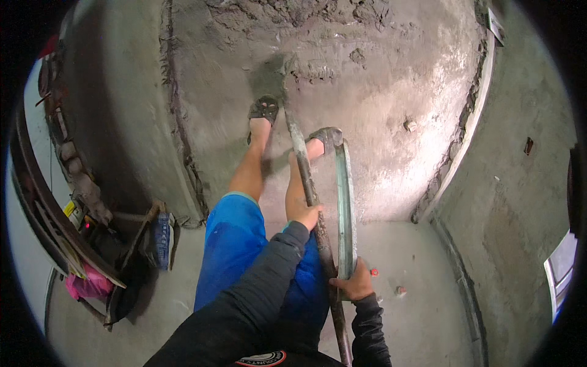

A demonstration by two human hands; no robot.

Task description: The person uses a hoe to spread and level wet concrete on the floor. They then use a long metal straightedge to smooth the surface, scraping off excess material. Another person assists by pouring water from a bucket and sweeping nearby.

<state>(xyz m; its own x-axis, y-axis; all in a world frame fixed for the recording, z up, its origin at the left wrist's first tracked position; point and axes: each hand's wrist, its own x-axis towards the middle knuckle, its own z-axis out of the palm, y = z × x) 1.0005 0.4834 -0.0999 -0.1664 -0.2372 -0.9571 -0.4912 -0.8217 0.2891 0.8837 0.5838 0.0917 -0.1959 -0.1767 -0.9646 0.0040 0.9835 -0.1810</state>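
Note:
My left hand [304, 215] is closed round a long, mortar-stained pole [318, 229] that slants across the middle of the view. The pole's far end reaches the grey mortar surface [232, 73] beyond my feet; what is fixed there, if anything, I cannot make out. Lower and to the right, my right hand [356, 282] grips the near end of a pale metal channel bar [346, 211]. Its thumb lies against the pole. The channel's hollow side shows, and its far end is beside my right shoe [329, 138].
A white-edged strip [469, 128] borders the mortar at right, below a plastered wall [532, 122]. At left are a pink cloth [89, 282], a blue-and-white bag [164, 240] and a curved dark rim [58, 220]. Small red bits [374, 272] dot the floor near my right hand.

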